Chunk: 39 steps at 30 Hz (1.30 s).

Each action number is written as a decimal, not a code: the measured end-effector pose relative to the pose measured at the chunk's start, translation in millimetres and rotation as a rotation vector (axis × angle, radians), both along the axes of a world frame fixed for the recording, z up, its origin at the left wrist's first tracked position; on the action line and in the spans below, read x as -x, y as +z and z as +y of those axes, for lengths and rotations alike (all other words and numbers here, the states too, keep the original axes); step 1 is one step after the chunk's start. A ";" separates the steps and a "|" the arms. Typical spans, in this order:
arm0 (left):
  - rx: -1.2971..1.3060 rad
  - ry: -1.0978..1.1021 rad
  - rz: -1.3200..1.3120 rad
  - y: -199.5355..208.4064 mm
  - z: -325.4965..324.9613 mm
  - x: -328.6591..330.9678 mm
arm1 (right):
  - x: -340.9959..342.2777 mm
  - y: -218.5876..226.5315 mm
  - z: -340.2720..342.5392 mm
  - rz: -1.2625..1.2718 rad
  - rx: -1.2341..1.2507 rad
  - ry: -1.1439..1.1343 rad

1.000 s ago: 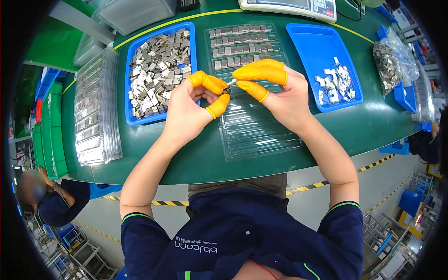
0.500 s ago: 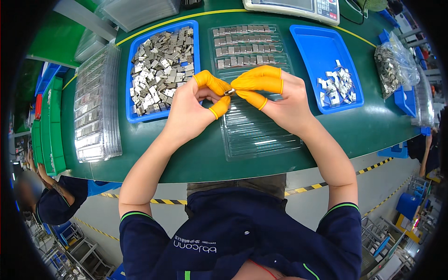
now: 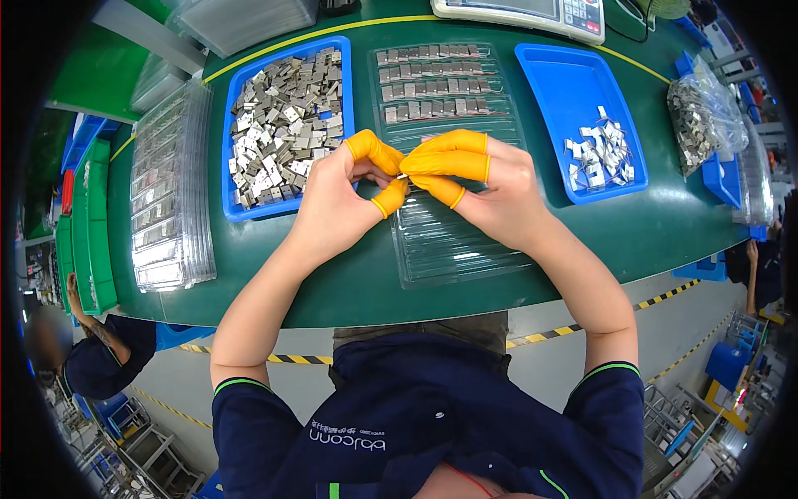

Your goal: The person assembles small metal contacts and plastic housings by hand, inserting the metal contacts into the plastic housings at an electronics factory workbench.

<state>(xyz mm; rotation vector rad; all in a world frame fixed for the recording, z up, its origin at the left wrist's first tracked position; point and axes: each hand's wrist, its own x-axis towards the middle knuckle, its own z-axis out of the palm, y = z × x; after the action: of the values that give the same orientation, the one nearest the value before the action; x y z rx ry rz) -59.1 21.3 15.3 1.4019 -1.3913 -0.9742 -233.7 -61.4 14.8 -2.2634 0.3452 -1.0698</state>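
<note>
My left hand (image 3: 332, 200) and my right hand (image 3: 504, 193), both with yellow finger cots, meet over a clear ribbed plastic tray (image 3: 449, 258). Between their fingertips is a small silvery metal part (image 3: 403, 175), pinched from both sides. Most of it is hidden by the cots, so its exact kind cannot be made out. Beyond my hands, the tray's far half carries several rows of small metal pieces (image 3: 432, 88) with thin reddish wires at the right ends.
On the left stands a blue bin (image 3: 227, 170) of loose metal pieces, beside stacked clear trays (image 3: 170, 191). A blue tray (image 3: 565, 83) at right holds white wired parts (image 3: 600, 154). A scale (image 3: 532, 15) sits at the back, a bag of metal parts (image 3: 694, 116) far right.
My right hand has shifted slightly left, closer to my left hand. The metal part shows less between the fingertips now. My left hand stays nearly where it was.
</note>
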 end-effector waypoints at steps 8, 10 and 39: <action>-0.020 -0.002 0.305 -0.9 -2.6 -3.3 | 0.4 3.6 0.2 -0.046 -0.084 -0.154; -0.026 0.014 0.343 -1.1 -2.8 -5.9 | 0.4 7.3 0.5 -0.024 -0.188 -0.201; 0.000 0.213 0.422 1.5 -6.1 0.4 | -1.0 8.3 2.4 -0.021 0.169 -0.369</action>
<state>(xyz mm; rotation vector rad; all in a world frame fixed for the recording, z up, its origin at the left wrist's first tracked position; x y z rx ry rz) -59.5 15.2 16.8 1.2263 -0.9116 -1.0542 -232.7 -59.0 23.1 -2.3916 0.7089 -1.3497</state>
